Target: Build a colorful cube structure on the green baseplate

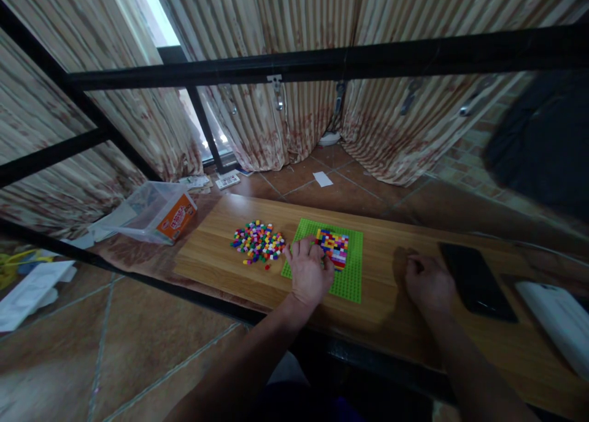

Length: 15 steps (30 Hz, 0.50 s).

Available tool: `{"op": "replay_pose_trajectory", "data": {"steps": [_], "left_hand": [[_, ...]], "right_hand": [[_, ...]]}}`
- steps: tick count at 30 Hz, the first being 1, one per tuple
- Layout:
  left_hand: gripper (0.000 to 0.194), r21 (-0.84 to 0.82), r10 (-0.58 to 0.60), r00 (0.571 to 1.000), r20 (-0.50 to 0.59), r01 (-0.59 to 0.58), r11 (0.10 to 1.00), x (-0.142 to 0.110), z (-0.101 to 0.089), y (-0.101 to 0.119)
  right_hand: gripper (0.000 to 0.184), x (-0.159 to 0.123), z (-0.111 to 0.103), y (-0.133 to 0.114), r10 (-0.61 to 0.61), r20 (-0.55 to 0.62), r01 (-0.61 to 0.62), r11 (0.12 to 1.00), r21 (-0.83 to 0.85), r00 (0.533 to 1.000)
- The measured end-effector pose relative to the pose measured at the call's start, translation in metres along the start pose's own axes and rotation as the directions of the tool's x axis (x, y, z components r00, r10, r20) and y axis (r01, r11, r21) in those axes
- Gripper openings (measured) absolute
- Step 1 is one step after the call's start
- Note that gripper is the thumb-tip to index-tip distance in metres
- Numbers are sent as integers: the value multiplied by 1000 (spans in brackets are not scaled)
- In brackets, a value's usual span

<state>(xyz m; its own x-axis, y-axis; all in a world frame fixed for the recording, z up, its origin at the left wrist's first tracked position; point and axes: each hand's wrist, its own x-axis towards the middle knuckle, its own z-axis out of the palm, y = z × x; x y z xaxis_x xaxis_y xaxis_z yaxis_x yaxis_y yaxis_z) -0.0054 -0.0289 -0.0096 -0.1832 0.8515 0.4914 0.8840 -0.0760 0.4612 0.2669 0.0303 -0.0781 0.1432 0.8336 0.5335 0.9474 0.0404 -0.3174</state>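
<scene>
My left hand (309,270) is over the left part of a green studded baseplate (352,284), palm down. Its fingers are bent, with thumb and index drawn close together at the left side of a block of small multicoloured building bricks (334,247) on the plate. Whatever lies between the fingertips is too small or hidden to make out. Left of the plate spreads a pile of loose building bricks (258,241) in many colours. My right hand (429,282) rests closed on the wooden table, right of the plate, with nothing visible in it.
A black phone-like slab (476,281) lies beside my right hand, and a white device (559,324) stands further right. Beyond the left end of the table (211,275) sits a clear plastic bin (151,210) with an orange label. A black metal bar (299,66) crosses in front of the curtains.
</scene>
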Motion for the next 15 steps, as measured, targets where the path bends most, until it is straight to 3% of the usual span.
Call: {"op": "replay_pose_trajectory", "data": {"steps": [4, 7, 11, 15], "left_hand": [[22, -81, -44, 999, -12, 43, 996, -2, 7, -3], [38, -232, -105, 995, 3, 102, 967, -3, 13, -7], [46, -475, -260, 956, 139, 295, 829, 0, 16, -9], [45, -573, -371, 889, 268, 457, 680, 5, 14, -7]], "right_hand": [[31, 0, -1, 0, 6, 8, -6, 1000, 13, 1000], [31, 0, -2, 0, 6, 18, -6, 1000, 18, 1000], [31, 0, -3, -1, 15, 36, -16, 1000, 16, 999], [31, 0, -5, -3, 21, 31, -21, 1000, -4, 999]]}}
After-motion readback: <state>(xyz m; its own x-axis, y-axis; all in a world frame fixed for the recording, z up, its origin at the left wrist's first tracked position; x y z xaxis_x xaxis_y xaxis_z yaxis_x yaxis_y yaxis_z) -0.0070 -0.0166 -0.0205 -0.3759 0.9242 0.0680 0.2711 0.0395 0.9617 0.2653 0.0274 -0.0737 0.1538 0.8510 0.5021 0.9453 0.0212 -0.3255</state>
